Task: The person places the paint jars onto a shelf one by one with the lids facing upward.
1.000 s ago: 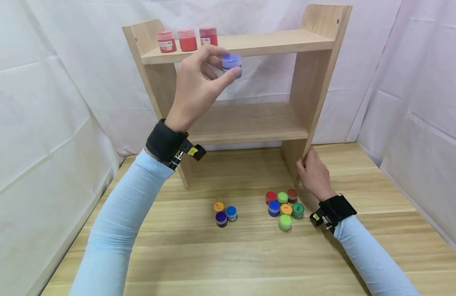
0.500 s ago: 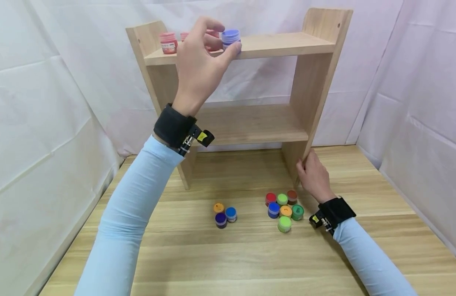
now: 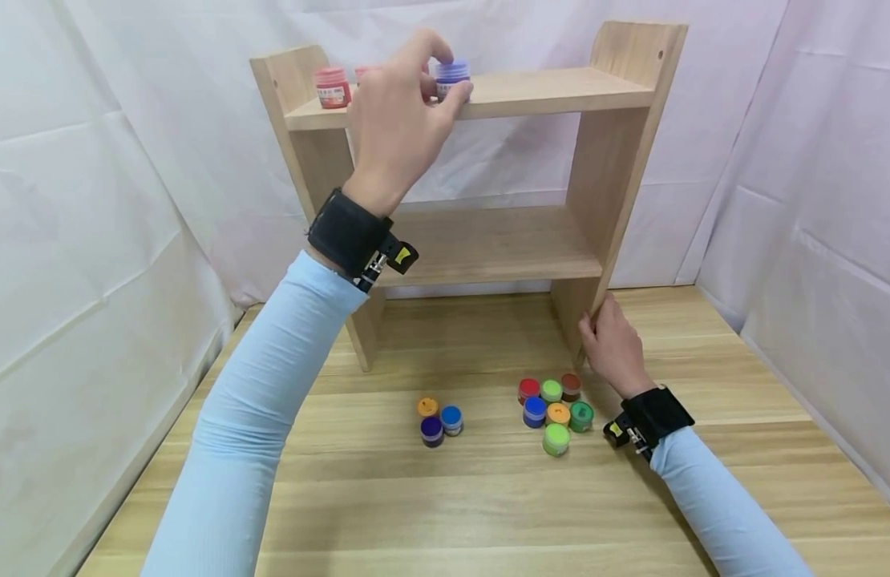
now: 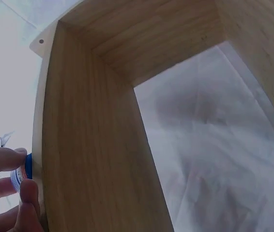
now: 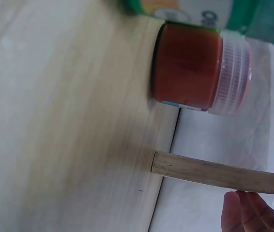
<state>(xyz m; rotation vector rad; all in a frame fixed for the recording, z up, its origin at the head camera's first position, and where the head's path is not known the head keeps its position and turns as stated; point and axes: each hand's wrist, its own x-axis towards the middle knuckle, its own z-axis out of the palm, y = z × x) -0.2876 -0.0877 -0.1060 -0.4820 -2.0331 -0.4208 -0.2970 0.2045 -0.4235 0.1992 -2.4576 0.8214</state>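
**Blue paint jar [image 3: 452, 72] pinched at the front edge of the top shelf [image 3: 535, 84]**

Two light-blue sleeves [image 3: 257, 433] reach in over the desk [image 3: 387, 513], each ending at a black wrist strap [image 3: 349, 232].

Nearest among the jars on the desk, a light-green jar [image 3: 556, 439] fronts a close cluster. Behind it stand a cobalt jar [image 3: 535, 411], an orange jar [image 3: 558, 413] and a dark-green jar [image 3: 580, 415], then a red-lidded jar [image 3: 528, 389], a second light-green jar [image 3: 552, 390] and a brown jar [image 3: 571, 386]. Further toward the desk's left edge is a trio: a purple jar [image 3: 431, 431], a sky-blue jar [image 3: 451, 418] and a yellow-orange jar [image 3: 427, 406].

Just beyond the larger cluster, the right hand [image 3: 614, 344] has its grip on the right side panel [image 3: 612, 176], low down, fingertips against the outer face.

Above the middle shelf [image 3: 495, 240], the left hand [image 3: 398, 120] keeps a narrow grip on the blue paint jar, thumb in front, a fingertip on the lid. The jar looks upright; whether the shelf bears its weight cannot be told. Toward the top shelf's left end stands a red paint jar [image 3: 333, 88]; more red shows partly behind the hand.

White cloth [image 3: 503, 36] hangs at the back.
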